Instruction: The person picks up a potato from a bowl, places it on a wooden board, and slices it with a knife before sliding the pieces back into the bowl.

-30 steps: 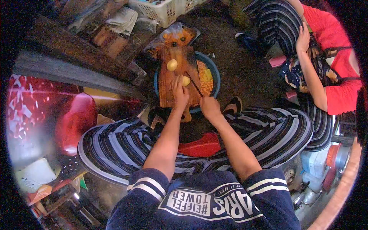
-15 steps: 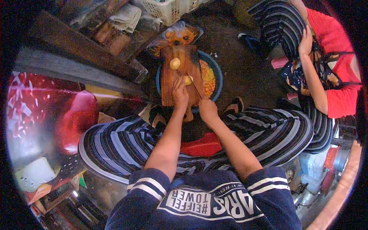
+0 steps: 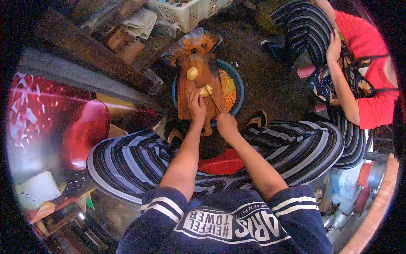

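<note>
A wooden cutting board [image 3: 184, 96] with a short handle lies across a blue basin [image 3: 240, 82]. My left hand [image 3: 197, 106] rests on the board, its closed fingers against a pale peeled potato [image 3: 206, 90]. My right hand [image 3: 227, 124] is wrapped round the handle of a knife [image 3: 214, 101], whose blade slants up to the left and meets that potato. Farther up the board sits another pale peeled potato [image 3: 192, 73], touched by neither hand. Small orange and yellow diced vegetables [image 3: 229, 94] show in the basin, partly hidden under the board.
Beyond the board is a plastic-looking sheet or bag [image 3: 195, 42] with an orange pattern. A white plastic basket [image 3: 186, 15] stands at the back. Another person [image 3: 368, 76] in a red top sits close on the right. Wooden beams [image 3: 89, 53] run along the left.
The knife blade has swung leftward onto the near potato, where it was at its right side before. My hands have shifted slightly. The far potato stays on the board.
</note>
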`<act>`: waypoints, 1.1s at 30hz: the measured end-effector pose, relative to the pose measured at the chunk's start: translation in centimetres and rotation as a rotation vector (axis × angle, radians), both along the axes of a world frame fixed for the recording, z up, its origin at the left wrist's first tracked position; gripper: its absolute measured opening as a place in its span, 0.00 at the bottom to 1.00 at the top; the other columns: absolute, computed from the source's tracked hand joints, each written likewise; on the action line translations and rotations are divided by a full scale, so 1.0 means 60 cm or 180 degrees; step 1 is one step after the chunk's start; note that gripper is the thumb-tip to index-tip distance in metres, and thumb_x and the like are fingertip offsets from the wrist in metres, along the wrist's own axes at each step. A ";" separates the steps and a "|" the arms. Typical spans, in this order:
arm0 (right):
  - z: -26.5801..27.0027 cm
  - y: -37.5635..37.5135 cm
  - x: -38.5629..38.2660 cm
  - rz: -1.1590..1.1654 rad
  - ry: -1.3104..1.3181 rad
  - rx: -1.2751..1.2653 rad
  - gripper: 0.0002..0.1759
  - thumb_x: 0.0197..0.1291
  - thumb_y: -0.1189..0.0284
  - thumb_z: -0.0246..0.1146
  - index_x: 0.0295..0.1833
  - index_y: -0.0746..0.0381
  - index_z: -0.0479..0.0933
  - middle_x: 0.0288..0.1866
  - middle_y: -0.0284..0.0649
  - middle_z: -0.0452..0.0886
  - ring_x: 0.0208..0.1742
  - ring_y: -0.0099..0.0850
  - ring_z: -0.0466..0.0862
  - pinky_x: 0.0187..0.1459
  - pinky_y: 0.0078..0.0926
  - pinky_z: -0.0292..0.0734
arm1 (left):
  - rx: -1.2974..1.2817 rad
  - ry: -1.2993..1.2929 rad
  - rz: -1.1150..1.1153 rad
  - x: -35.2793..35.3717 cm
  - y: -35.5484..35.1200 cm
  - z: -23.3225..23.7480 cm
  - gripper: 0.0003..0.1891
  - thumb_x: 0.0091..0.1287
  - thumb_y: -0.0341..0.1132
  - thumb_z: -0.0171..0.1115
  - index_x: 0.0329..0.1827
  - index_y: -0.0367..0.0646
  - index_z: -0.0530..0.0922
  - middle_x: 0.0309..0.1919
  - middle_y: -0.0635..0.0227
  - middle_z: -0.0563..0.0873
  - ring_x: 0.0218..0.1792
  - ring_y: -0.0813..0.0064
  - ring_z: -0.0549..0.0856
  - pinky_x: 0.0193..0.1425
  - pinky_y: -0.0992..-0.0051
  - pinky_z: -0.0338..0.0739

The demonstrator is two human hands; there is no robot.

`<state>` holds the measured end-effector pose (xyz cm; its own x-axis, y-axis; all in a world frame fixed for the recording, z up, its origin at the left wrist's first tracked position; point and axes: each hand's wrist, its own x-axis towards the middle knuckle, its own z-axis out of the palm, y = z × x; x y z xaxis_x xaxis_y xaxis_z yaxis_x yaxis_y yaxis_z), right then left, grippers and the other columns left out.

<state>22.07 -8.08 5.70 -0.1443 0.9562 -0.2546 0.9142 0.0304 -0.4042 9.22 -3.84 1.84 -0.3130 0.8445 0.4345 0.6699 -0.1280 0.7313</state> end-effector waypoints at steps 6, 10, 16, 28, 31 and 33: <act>0.024 0.020 0.005 -0.0151 0.0431 -0.0094 0.19 0.59 0.65 0.48 0.30 0.71 0.75 0.25 0.58 0.77 0.30 0.54 0.79 0.33 0.46 0.75 | 0.0092 -0.0214 -0.0043 -0.005 0.006 0.003 0.11 0.59 0.25 0.51 0.44 0.36 0.75 0.43 0.55 0.77 0.45 0.55 0.74 0.52 0.64 0.66; 0.039 0.006 0.003 -0.0180 0.0366 0.0150 0.19 0.59 0.65 0.48 0.29 0.71 0.75 0.24 0.59 0.76 0.29 0.54 0.78 0.33 0.47 0.75 | 0.0009 -0.0476 0.0002 -0.001 0.003 -0.001 0.12 0.57 0.24 0.52 0.44 0.36 0.75 0.42 0.55 0.78 0.45 0.56 0.75 0.53 0.64 0.66; 0.002 -0.001 -0.008 0.0110 0.0093 0.0040 0.18 0.58 0.66 0.49 0.28 0.70 0.76 0.25 0.59 0.76 0.31 0.55 0.78 0.34 0.47 0.75 | 0.0117 -0.0239 -0.0037 -0.006 0.006 -0.013 0.12 0.58 0.24 0.52 0.45 0.36 0.75 0.42 0.56 0.78 0.46 0.56 0.75 0.53 0.64 0.67; 0.050 -0.008 -0.011 0.0052 0.0270 -0.0064 0.17 0.59 0.67 0.49 0.33 0.71 0.75 0.28 0.58 0.77 0.33 0.53 0.79 0.35 0.45 0.75 | 0.0209 -0.0409 0.0134 0.000 0.001 0.000 0.08 0.56 0.22 0.53 0.40 0.36 0.73 0.39 0.55 0.77 0.42 0.53 0.75 0.47 0.65 0.68; 0.026 -0.001 -0.017 0.0202 0.0176 -0.0069 0.18 0.59 0.67 0.48 0.32 0.72 0.74 0.28 0.58 0.77 0.32 0.53 0.79 0.35 0.45 0.75 | 0.0117 -0.0454 0.0030 -0.005 0.001 0.010 0.06 0.56 0.21 0.52 0.36 0.36 0.73 0.37 0.56 0.77 0.42 0.55 0.75 0.47 0.66 0.69; 0.034 0.004 -0.013 0.0102 0.0219 -0.0284 0.18 0.59 0.67 0.48 0.32 0.72 0.74 0.28 0.58 0.77 0.33 0.53 0.79 0.35 0.45 0.75 | 0.0226 -0.0509 0.0051 0.000 -0.002 0.014 0.06 0.55 0.21 0.52 0.36 0.36 0.73 0.36 0.56 0.77 0.42 0.56 0.75 0.47 0.67 0.69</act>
<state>21.28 -7.85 7.75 -0.1947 0.9248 -0.3270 0.8833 0.0203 -0.4684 9.20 -3.94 2.68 -0.3961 0.8079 0.4364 0.5482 -0.1732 0.8182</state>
